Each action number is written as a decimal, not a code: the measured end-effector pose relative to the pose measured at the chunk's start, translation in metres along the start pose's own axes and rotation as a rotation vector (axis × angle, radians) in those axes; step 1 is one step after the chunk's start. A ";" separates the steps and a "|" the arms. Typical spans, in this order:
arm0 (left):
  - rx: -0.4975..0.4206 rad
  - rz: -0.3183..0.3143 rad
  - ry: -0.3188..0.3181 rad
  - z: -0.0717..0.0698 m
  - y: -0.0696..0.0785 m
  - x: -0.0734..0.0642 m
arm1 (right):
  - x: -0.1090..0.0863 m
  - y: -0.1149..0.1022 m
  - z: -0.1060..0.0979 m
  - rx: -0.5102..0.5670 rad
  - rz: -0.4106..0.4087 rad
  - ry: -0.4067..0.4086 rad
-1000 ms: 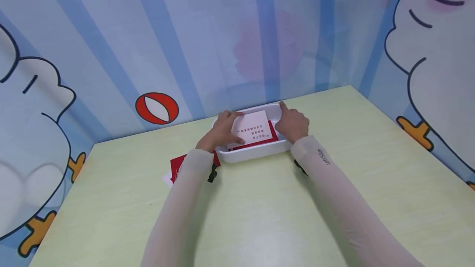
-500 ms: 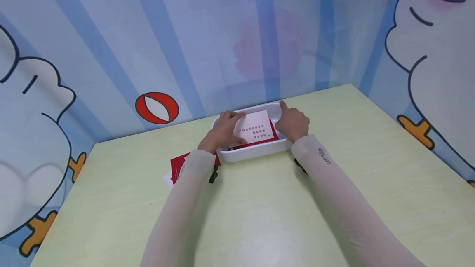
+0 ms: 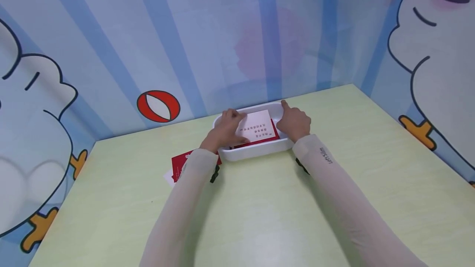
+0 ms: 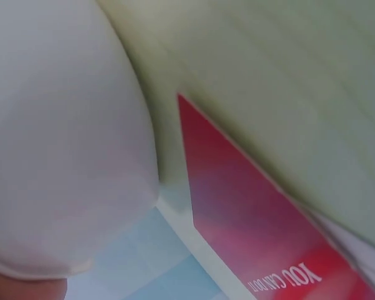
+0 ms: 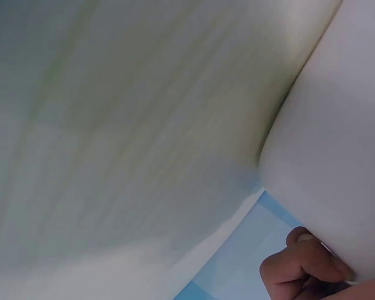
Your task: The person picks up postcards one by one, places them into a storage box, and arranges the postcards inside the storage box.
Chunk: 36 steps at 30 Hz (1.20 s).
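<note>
Against the back wall stands a white oblong tray (image 3: 256,150) holding a white card (image 3: 256,125) with red printed characters, on top of a red card (image 3: 275,129). My left hand (image 3: 225,130) reaches over the tray's left end and holds the white card, thumb at its near edge and fingers at its far edge. My right hand (image 3: 294,123) grips the tray's right end, one digit pointing up along the far rim. Its curled fingers (image 5: 300,265) show at the tray's outer wall in the right wrist view. The left palm hides the cards' left part.
Left of the tray, partly under my left sleeve (image 3: 193,176), lie another red card (image 3: 179,162) and a white paper (image 3: 168,177). In the left wrist view the red card (image 4: 250,212) bears white lettering. A printed cloth wall (image 3: 222,44) borders the pale table (image 3: 256,209).
My left hand and the white card have shifted very slightly to the right within the tray. The right hand keeps its grip on the tray's end.
</note>
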<state>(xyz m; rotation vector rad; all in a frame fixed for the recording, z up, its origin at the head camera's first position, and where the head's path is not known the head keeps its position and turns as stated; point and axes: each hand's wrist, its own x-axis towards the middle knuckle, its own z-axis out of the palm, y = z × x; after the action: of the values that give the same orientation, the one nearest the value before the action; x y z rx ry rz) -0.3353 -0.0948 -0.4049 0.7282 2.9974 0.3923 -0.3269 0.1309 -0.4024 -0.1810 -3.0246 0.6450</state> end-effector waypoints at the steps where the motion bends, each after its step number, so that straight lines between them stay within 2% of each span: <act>1: 0.011 0.006 -0.003 0.000 0.000 0.000 | 0.000 0.000 0.000 -0.001 0.001 -0.002; 9: 0.067 0.041 -0.027 -0.001 0.000 -0.001 | 0.000 -0.001 0.000 0.000 0.002 -0.008; 26: 0.047 -0.019 -0.062 0.002 0.004 -0.005 | 0.000 0.001 0.002 -0.005 -0.009 -0.015; 36: 0.076 -0.006 -0.066 0.003 0.008 -0.008 | -0.001 0.001 0.003 -0.005 -0.013 -0.010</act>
<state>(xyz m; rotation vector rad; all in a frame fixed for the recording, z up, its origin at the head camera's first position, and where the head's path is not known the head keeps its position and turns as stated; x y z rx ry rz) -0.3240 -0.0907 -0.4059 0.7220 2.9657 0.2507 -0.3257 0.1305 -0.4059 -0.1590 -3.0350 0.6390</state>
